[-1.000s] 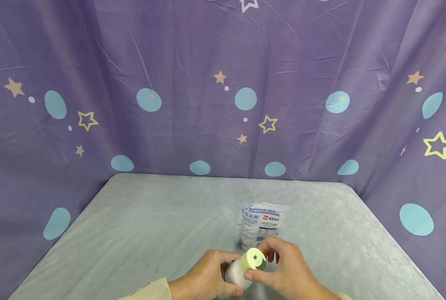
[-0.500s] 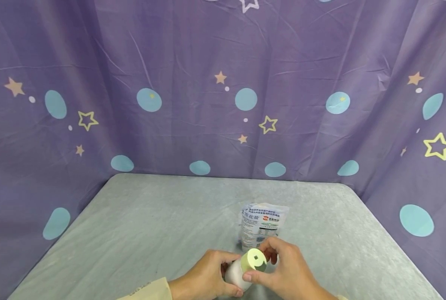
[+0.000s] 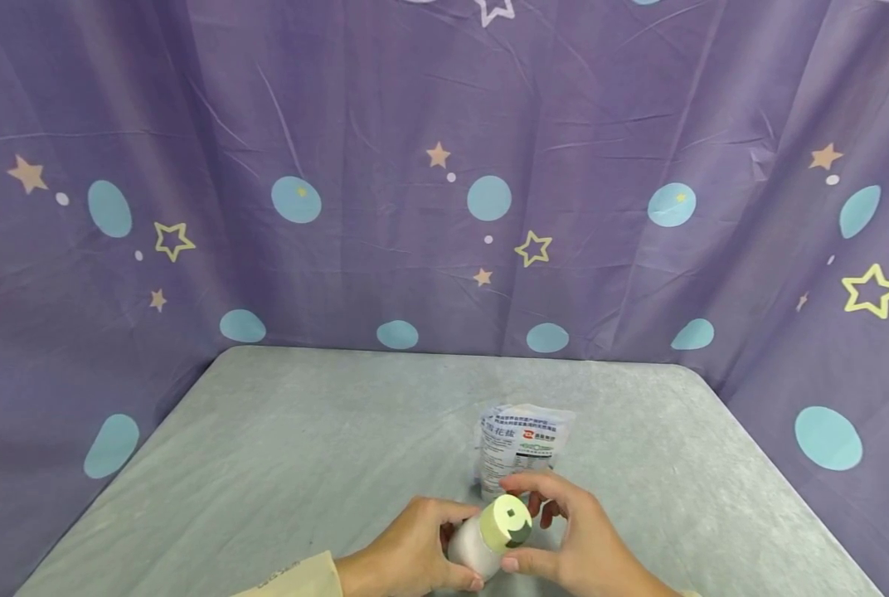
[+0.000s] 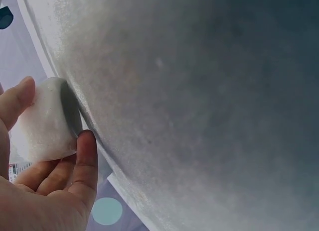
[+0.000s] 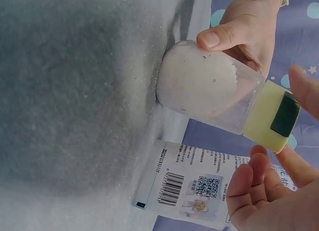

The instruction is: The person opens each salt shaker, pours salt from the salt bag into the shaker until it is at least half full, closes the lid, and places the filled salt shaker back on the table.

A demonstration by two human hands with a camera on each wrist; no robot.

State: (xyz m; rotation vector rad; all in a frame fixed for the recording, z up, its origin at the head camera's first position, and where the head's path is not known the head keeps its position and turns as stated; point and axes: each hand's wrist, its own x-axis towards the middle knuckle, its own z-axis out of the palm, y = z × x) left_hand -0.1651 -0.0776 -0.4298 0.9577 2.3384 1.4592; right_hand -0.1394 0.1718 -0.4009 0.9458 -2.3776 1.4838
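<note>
A clear salt shaker (image 5: pixel 199 84), partly filled with white grains, leans at a tilt low in the middle of the head view. Its pale yellow-green cap (image 3: pixel 506 521) is on and has a dark green patch. My left hand (image 3: pixel 418 551) grips the body, with thumb and fingers on opposite sides; the left wrist view shows the shaker's base (image 4: pixel 71 109). Around the cap my right hand (image 3: pixel 575 535) is spread loosely, its thumb and index finger at either side; a small gap shows there in the head view.
Just behind the hands a printed white salt pouch (image 3: pixel 522 439) stands upright on the grey-covered table (image 3: pixel 303 439). A purple curtain (image 3: pixel 385 166) with stars and blue dots hangs behind and at both sides.
My right thumb and index finger have spread apart from the cap, which they held closely before. The left hand and the shaker's body have stayed in place, as has the pouch.
</note>
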